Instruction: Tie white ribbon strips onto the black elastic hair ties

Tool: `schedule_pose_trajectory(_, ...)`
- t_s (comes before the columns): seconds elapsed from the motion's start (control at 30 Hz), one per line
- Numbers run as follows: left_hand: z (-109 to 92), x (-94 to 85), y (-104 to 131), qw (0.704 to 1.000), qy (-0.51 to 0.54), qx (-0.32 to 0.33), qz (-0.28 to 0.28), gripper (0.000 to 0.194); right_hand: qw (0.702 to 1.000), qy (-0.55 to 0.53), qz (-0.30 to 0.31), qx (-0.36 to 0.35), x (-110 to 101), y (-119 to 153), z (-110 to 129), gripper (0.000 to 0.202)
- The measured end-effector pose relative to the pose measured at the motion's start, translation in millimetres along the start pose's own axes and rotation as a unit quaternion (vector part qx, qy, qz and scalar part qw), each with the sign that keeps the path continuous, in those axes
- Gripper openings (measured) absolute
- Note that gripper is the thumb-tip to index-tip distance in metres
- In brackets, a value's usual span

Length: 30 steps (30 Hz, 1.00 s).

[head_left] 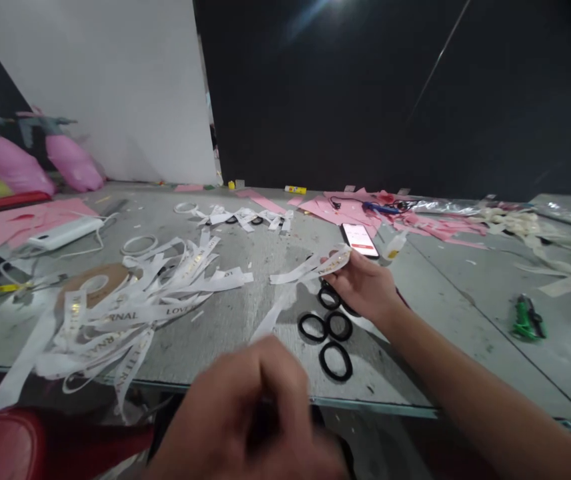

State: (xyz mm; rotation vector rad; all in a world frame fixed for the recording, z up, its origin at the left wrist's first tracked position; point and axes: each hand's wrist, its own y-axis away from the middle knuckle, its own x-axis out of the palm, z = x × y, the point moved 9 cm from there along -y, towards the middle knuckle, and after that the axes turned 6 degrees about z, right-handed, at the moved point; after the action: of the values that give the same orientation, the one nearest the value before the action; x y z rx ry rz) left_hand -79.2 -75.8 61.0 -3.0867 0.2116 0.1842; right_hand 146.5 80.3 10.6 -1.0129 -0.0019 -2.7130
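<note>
My right hand (368, 283) is closed on a white ribbon (310, 268) with printed letters, held low over the grey table. Below it lie several black rings (335, 361), some touching each other. My left hand (245, 400), large and blurred, is curled shut near the front edge; what it holds, if anything, is hidden. A pale strip (271, 316) runs from just above my left hand towards the right hand. On the left is a loose pile of printed white ribbons (165, 293), partly over a brown round piece (98, 283).
A lit phone (359, 240) and a small bottle (395, 247) stand behind my right hand. Pink sheets (335, 208) lie at the back, green-handled cutters (526, 319) at the right, a white power strip (65, 232) at the left. A red stool (3, 447) is below the edge.
</note>
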Motion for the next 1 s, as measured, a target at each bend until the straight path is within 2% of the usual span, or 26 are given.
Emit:
schedule_pose_trajectory(0.07, -4, -3.4, -29, 0.995, -0.07, 0.043, -0.053, 0.023, 1.0, -0.01, 0.004, -0.001, 1, -1, 1, 0.012)
schedule_pose_trajectory(0.13, 5, -1.4, -60, 0.991, -0.109, 0.045, -0.069, 0.027, 1.0, -0.018, 0.008, -0.005, 1, -1, 4, 0.01)
schedule_pose_trajectory(0.2, 28, 13.6, -86, 0.998, -0.062, -0.018, -0.016, 0.036, 0.999, -0.034, 0.013, -0.006, 1, -1, 7, 0.01)
schedule_pose_trajectory(0.27, 45, 40.4, -98, 0.996, 0.002, -0.069, 0.065, 0.039, 0.998, -0.055, 0.017, -0.004, 2, 0, 9, 0.011)
schedule_pose_trajectory(0.37, 51, 84.6, -94, 0.976, 0.086, -0.089, 0.177, 0.035, 0.998, -0.05, 0.031, -0.013, 4, -1, 13, 0.014)
schedule_pose_trajectory(0.43, 52, 98.2, -91, 0.969, 0.134, -0.091, 0.185, 0.033, 0.999, 0.01, 0.032, -0.041, 3, -4, 19, 0.019)
schedule_pose_trajectory(0.5, 54, 96.6, -90, 0.974, 0.149, -0.09, 0.147, 0.034, 0.989, 0.122, 0.013, -0.087, -2, -7, 28, 0.027)
schedule_pose_trajectory(0.57, 54, 88.1, -91, 0.982, 0.128, -0.08, 0.11, 0.034, 0.966, 0.226, -0.01, -0.124, -9, -10, 35, 0.033)
schedule_pose_trajectory(0.73, 42, 72.6, -90, 0.985, 0.135, -0.064, 0.085, 0.032, 0.917, 0.362, -0.044, -0.165, -16, -5, 45, 0.032)
schedule_pose_trajectory(0.8, 38, 66.8, -90, 0.984, 0.154, -0.06, 0.068, 0.031, 0.883, 0.42, -0.041, -0.205, -6, 5, 50, 0.023)
schedule_pose_trajectory(0.83, 37, 64.9, -91, 0.983, 0.161, -0.059, 0.063, 0.031, 0.855, 0.461, -0.024, -0.237, 4, 11, 53, 0.017)
schedule_pose_trajectory(0.87, 37, 64.2, -92, 0.982, 0.165, -0.06, 0.065, 0.032, 0.817, 0.508, 0.003, -0.274, 18, 17, 54, 0.018)
schedule_pose_trajectory(0.93, 34, 65.9, -94, 0.98, 0.164, -0.064, 0.089, 0.037, 0.721, 0.599, 0.078, -0.34, 50, 30, 47, 0.038)
schedule_pose_trajectory(0.97, 32, 67.1, -96, 0.98, 0.156, -0.064, 0.106, 0.038, 0.679, 0.631, 0.115, -0.359, 63, 35, 41, 0.042)
schedule_pose_trajectory(1.0, 29, 67.9, -98, 0.98, 0.144, -0.061, 0.124, 0.038, 0.652, 0.648, 0.141, -0.367, 73, 37, 37, 0.039)
